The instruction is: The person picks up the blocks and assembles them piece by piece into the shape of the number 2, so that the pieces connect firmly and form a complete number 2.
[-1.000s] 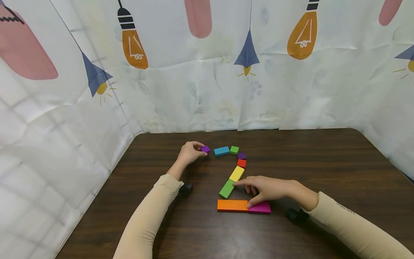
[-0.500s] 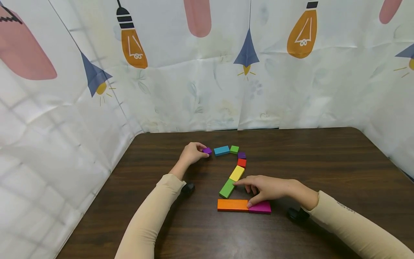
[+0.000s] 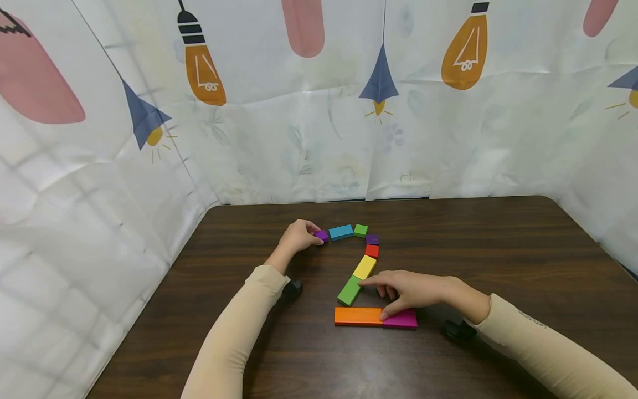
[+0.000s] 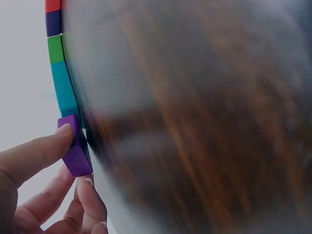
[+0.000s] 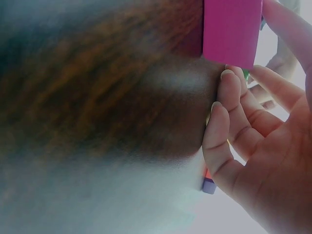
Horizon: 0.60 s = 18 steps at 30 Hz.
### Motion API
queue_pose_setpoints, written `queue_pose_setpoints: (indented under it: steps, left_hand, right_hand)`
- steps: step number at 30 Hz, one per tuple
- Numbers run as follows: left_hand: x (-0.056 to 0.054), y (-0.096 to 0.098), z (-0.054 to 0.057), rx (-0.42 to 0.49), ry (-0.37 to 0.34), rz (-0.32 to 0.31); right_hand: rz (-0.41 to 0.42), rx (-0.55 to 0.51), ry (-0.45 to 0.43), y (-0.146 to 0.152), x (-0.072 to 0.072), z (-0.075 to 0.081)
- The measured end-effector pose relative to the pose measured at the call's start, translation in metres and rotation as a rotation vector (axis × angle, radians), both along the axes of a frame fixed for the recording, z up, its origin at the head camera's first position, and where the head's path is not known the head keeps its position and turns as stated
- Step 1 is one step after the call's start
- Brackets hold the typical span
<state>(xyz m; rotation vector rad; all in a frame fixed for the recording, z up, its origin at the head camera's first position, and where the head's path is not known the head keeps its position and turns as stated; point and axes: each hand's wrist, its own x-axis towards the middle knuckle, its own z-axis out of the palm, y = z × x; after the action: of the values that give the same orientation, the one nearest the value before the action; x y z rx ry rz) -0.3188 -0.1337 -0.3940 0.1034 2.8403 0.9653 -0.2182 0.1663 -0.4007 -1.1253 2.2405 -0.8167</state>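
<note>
Between thumb and fingers my left hand (image 3: 297,237) pinches a small purple block (image 3: 321,235). In the left wrist view the purple block (image 4: 76,156) is tilted, close to the end of the blue block (image 4: 65,87). My right hand (image 3: 411,289) reaches over the lower blocks. Its index fingertip touches the long green block (image 3: 349,291); its thumb rests where the orange block (image 3: 358,316) meets the magenta block (image 3: 401,320). Up the curve from the long green block lie a yellow block (image 3: 365,267), a red block (image 3: 372,251), a dark purple block (image 3: 372,239) and a small green block (image 3: 361,230).
All the blocks lie on a dark wood-grain table (image 3: 473,238). A white curtain (image 3: 319,144) printed with lamps and bulbs hangs behind the table's far edge and along its left side. Each wrist wears a black camera, the right one (image 3: 458,331) close above the tabletop.
My left hand has moved slightly right and toward me with the purple block, narrowing the space beside the blue block. The right hand has stayed in place.
</note>
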Motion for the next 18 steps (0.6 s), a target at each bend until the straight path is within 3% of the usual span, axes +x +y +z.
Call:
queue_pose_setpoints:
  steps: [8,15,18]
  left_hand:
    - [-0.002,0.001,0.001,-0.037,-0.017,-0.035]
    - [-0.004,0.005,0.001,-0.064,-0.041,-0.036]
    - [-0.004,0.006,0.000,-0.062,-0.045,-0.039]
  right_hand:
    - [0.029,-0.028,0.016,0.002,-0.004,-0.006]
    - [0.066,-0.082,0.042,0.013,-0.029,-0.052]
    - [0.062,-0.083,0.019,0.012,-0.026,-0.044]
